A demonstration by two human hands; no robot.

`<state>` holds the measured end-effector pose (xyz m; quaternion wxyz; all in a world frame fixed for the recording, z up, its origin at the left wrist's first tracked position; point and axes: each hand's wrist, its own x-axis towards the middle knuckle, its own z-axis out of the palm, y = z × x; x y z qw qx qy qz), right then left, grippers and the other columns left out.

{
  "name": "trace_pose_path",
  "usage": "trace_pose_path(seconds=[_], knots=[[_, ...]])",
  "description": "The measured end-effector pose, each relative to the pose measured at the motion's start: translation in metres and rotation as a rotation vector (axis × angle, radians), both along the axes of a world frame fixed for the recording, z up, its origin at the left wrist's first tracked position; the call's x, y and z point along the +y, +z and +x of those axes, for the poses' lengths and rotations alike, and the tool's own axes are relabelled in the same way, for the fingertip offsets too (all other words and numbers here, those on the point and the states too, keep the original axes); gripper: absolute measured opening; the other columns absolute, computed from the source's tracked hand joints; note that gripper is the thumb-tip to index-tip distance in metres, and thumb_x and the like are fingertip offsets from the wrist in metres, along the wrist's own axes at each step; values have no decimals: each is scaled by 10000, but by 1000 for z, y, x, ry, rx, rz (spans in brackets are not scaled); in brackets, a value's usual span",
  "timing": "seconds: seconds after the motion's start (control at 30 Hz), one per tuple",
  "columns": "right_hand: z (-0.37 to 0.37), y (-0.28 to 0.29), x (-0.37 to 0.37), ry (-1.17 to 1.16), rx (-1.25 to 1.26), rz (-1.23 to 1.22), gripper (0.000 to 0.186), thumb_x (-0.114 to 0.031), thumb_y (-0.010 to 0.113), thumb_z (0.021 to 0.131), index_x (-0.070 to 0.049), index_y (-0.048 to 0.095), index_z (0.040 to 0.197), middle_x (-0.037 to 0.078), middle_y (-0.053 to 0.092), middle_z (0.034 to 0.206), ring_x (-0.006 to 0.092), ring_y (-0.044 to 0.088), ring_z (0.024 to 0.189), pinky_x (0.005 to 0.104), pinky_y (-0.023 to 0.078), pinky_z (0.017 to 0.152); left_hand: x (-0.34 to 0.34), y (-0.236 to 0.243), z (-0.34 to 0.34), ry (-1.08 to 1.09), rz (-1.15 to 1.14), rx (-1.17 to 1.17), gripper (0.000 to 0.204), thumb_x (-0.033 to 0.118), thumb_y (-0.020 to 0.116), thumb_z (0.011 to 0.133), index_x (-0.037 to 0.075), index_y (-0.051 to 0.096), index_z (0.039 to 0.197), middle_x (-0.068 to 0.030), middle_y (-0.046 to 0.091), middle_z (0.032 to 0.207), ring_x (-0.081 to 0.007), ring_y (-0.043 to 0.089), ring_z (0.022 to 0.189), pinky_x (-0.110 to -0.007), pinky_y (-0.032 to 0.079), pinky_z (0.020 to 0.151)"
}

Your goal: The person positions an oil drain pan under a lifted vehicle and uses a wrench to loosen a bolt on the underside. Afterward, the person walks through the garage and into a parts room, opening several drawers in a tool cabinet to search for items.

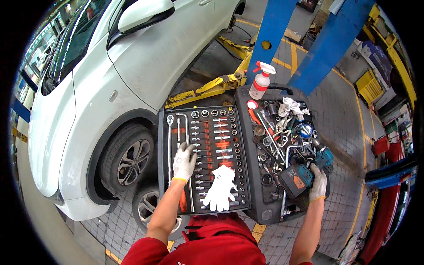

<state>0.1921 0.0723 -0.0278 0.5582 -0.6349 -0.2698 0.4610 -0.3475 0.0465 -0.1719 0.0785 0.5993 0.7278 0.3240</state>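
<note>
My left hand (184, 161), in a white knit glove, lies over a long bent steel bar (187, 130) in the socket tray (161, 154), fingers slightly bent and apart, touching it. Beside it are a ratchet (170, 132) and rows of sockets (221, 126). A loose white glove (220, 187) lies across the tray's lower part. My right hand (317, 185), also gloved, is closed on a teal-and-black cordless power tool (323, 157) at the right of a black case (260, 212) heaped with mixed wrenches and tools (278, 145).
A white car (75, 132) stands left, a loose wheel (148, 207) below it. A red-topped spray bottle (259, 85) stands on the case's back edge. Behind are a yellow lift arm (212, 88) and blue posts (322, 57); a red vehicle (386, 225) is at far right.
</note>
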Motion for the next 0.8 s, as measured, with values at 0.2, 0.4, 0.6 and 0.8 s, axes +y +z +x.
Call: trace_pose_path(seconds=[0.2, 0.4, 0.6, 0.8], knots=[[3, 0, 1, 2, 5, -15, 768, -181, 800, 939, 169, 426, 1512, 189, 702, 1316, 265, 686, 1156, 379, 557, 1015, -10, 23, 4, -138, -69, 176, 296, 234, 845, 818, 86, 782, 1067, -130, 693, 1261, -364, 661, 1142, -482, 523, 980], [-4, 3, 2, -64, -2, -42, 700, -169, 809, 928, 149, 488, 1463, 176, 713, 1271, 258, 696, 1118, 377, 571, 978, 1, 47, 5, -100, -15, 50, 243, 268, 755, 942, 76, 765, 1090, -158, 748, 941, -359, 708, 935, -508, 530, 874], [-9, 9, -1, -32, 11, -11, 692, -153, 802, 927, 148, 488, 1464, 182, 714, 1269, 250, 703, 1106, 377, 579, 962, 27, 56, 7, -218, -306, -183, 347, 331, 686, 998, 58, 712, 1212, -231, 744, 1061, -437, 699, 1046, -525, 528, 988], [-8, 5, 5, -64, -8, -31, 638, -151, 799, 928, 146, 540, 1429, 177, 720, 1269, 267, 703, 1123, 382, 569, 983, 116, 9, -78, -156, 39, 390, 508, 277, 676, 977, 26, 596, 1411, -201, 608, 1451, -397, 542, 1363, -494, 414, 1171]])
